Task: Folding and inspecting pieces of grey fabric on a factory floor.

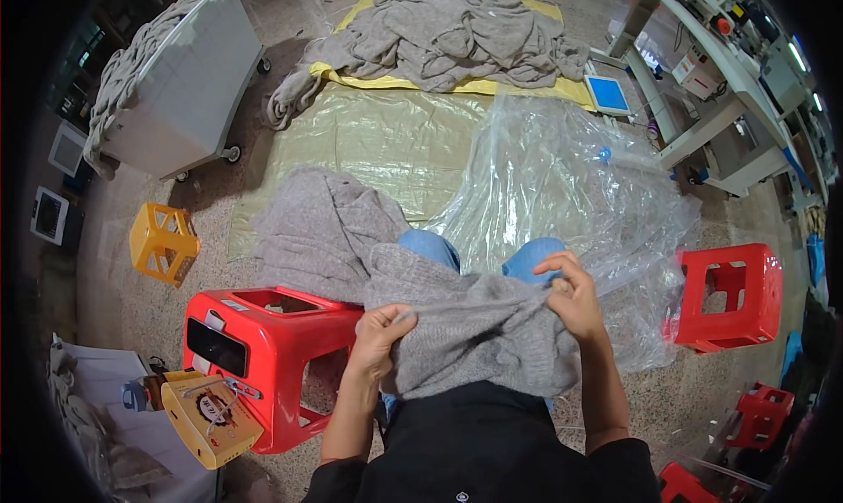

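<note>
A grey knitted garment point(479, 349) lies across my lap, its edge stretched between my two hands. My left hand point(379, 341) is closed on the left end of that edge, thumb on top. At the other end, my right hand point(575, 303) pinches the knit between thumb and forefinger, with the other fingers curled loosely above. Below the taut edge the cloth sags in folds. More grey knit point(320, 226) is heaped by my left knee and runs up to the piece in my lap.
On my left, a red stool point(290, 354) carries a phone point(216, 347), small metal tools and a yellow box point(211, 424). Clear plastic sheeting point(562, 178) covers floor ahead, below a large knit pile point(457, 38). A white wheeled cart point(189, 90), yellow stool point(164, 244) and another red stool point(731, 297) stand around.
</note>
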`<state>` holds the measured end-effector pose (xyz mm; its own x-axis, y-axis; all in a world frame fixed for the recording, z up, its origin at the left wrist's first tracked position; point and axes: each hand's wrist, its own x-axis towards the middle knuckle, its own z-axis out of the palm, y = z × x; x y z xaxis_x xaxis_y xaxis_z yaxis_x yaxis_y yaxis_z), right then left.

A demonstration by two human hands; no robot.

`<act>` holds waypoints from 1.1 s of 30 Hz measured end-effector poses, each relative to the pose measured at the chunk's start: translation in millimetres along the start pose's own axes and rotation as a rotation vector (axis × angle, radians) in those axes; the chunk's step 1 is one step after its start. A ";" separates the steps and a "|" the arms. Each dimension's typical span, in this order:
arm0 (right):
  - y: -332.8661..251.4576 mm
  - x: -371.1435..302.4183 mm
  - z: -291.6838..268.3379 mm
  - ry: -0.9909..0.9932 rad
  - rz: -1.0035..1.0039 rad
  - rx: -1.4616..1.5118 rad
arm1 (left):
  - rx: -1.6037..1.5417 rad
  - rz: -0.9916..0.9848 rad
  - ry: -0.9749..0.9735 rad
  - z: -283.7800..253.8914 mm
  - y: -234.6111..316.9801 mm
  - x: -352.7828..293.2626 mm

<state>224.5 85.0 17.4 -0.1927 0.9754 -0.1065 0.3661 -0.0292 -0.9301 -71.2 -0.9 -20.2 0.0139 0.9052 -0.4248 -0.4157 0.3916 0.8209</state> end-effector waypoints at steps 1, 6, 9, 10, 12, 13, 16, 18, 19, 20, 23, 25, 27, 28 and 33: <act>-3.4 -0.6 1.8 -0.136 -0.003 0.150 | -0.066 -0.040 0.001 5.7 -2.4 -0.2; -22.5 1.4 39.7 -0.139 -0.277 -0.216 | -0.159 -0.073 -0.037 41.4 6.0 1.3; -26.1 8.1 52.3 -0.187 -0.424 -0.066 | -0.193 -0.073 -0.098 56.4 14.9 0.0; -26.1 9.1 52.9 -0.350 -0.397 0.035 | -0.197 -0.076 -0.119 60.0 16.4 0.4; -25.0 9.6 49.7 -0.511 -0.368 0.134 | -0.223 0.004 -0.109 66.9 15.4 4.4; -24.3 8.0 47.5 -0.426 -0.259 0.238 | -0.280 0.044 -0.120 70.1 13.2 6.8; -22.7 1.3 47.1 -0.305 -0.079 0.344 | -0.405 -0.049 -0.099 77.4 5.4 16.0; -21.6 -1.5 47.7 -0.266 -0.004 0.353 | -0.326 -0.055 -0.113 81.2 -0.4 16.0; -21.0 -2.7 48.5 -0.226 -0.071 0.242 | -0.258 -0.115 -0.121 82.7 -2.7 15.4; -20.4 -3.3 49.6 -0.167 -0.137 0.108 | -0.226 -0.090 -0.161 82.8 -4.0 13.4; -18.2 -3.2 54.8 -0.136 -0.224 0.056 | -0.175 -0.046 -0.070 82.3 -5.2 12.5; -17.2 -1.8 60.3 -0.117 -0.196 0.070 | -0.151 -0.029 -0.101 80.0 -4.6 11.6; -16.8 -0.3 64.9 -0.079 -0.178 0.058 | -0.128 -0.010 -0.128 77.1 -3.8 11.3; -16.9 0.4 66.6 -0.093 -0.164 0.064 | -0.142 -0.046 -0.108 75.6 -3.5 11.2; -19.9 0.7 67.2 -0.111 -0.214 0.017 | -0.202 -0.018 -0.049 73.9 -5.6 12.1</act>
<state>155.9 71.6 12.3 -0.3636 0.9298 0.0566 0.2911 0.1711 -0.9413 -1.5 20.0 -1.7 0.0655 0.9073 -0.4154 -0.5888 0.3712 0.7180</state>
